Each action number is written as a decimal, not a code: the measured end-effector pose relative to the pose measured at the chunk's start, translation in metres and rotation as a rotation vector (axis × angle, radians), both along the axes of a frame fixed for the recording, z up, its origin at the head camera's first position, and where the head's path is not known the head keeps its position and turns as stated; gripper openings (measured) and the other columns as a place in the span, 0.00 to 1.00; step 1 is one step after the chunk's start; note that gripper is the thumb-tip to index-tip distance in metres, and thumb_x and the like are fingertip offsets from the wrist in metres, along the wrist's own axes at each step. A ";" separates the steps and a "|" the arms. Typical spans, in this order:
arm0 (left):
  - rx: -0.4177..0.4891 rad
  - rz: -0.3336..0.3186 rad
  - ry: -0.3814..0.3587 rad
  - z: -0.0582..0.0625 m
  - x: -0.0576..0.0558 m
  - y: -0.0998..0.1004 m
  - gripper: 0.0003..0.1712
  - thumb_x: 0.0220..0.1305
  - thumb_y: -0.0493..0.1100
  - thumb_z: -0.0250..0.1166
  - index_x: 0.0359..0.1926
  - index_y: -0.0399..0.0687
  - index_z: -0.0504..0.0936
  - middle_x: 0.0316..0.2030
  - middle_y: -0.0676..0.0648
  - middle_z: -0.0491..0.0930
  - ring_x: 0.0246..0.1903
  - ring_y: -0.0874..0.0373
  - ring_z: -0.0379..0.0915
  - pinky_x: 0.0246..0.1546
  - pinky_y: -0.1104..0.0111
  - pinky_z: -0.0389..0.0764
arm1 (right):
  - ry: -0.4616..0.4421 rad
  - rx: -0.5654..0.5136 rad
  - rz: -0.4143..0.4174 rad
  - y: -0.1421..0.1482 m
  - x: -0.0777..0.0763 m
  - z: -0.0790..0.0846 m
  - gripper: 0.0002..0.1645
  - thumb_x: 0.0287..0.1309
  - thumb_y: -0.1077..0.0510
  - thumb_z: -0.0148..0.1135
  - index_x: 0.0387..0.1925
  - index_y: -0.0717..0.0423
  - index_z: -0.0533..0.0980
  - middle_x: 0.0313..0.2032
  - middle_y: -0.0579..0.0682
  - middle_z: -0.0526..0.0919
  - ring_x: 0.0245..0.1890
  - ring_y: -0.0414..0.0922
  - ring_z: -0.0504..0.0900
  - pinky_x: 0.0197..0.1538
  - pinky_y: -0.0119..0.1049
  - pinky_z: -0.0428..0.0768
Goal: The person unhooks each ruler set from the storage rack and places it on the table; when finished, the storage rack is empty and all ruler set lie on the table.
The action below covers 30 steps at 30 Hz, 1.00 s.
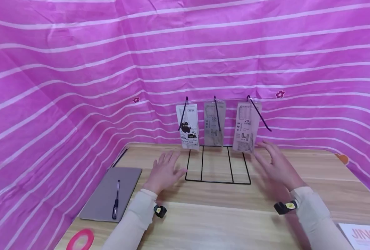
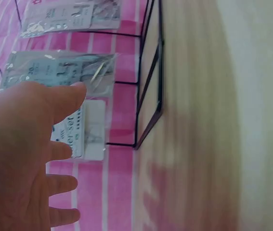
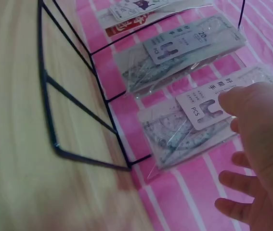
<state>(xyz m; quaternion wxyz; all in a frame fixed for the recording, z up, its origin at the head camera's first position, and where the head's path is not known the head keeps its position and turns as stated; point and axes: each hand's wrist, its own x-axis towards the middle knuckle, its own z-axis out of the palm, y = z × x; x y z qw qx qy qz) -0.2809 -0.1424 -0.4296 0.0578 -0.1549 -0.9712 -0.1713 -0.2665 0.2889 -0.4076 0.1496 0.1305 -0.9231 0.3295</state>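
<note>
A black wire display rack (image 1: pixel 217 182) stands on the wooden table with three packaged ruler sets hanging from its hooks. The left ruler set (image 1: pixel 189 126) is white with black cat drawings; the middle ruler set (image 1: pixel 214 123) is greyish green, and the right ruler set (image 1: pixel 246 126) is pinkish, both in clear bags. My left hand (image 1: pixel 164 172) is held beside the rack's left side, fingers spread and holding nothing. To the right, my right hand (image 1: pixel 278 165) has its fingertips close by the lower edge of the right ruler set, its fingers extended and apart.
At the left lies a grey notebook (image 1: pixel 97 194) with a pen (image 1: pixel 116 199) on top. A pink tape roll (image 1: pixel 80 239) sits at the front left, and a white printed sheet (image 1: pixel 364 236) at the front right. Striped pink cloth (image 1: pixel 185 69) hangs behind the table.
</note>
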 end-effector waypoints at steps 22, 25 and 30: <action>-0.001 -0.115 -0.142 -0.034 -0.004 0.016 0.37 0.77 0.66 0.55 0.78 0.54 0.69 0.83 0.41 0.54 0.83 0.32 0.39 0.79 0.30 0.38 | 0.129 -0.223 0.021 -0.012 -0.058 0.019 0.27 0.75 0.62 0.61 0.71 0.63 0.71 0.64 0.72 0.74 0.61 0.71 0.78 0.59 0.70 0.80; 0.004 -0.117 -0.153 -0.034 -0.003 0.016 0.37 0.76 0.65 0.57 0.78 0.54 0.69 0.83 0.41 0.54 0.83 0.32 0.39 0.80 0.31 0.38 | 0.101 -0.265 0.001 -0.016 -0.060 0.016 0.27 0.75 0.60 0.61 0.70 0.63 0.71 0.60 0.70 0.77 0.57 0.70 0.82 0.53 0.57 0.88; 0.018 -0.111 -0.162 -0.032 -0.003 0.016 0.37 0.76 0.64 0.58 0.78 0.55 0.69 0.83 0.40 0.54 0.83 0.32 0.39 0.80 0.31 0.38 | 0.161 -0.342 -0.055 -0.026 -0.065 0.014 0.17 0.73 0.62 0.62 0.58 0.67 0.76 0.51 0.68 0.84 0.45 0.49 0.86 0.41 0.21 0.85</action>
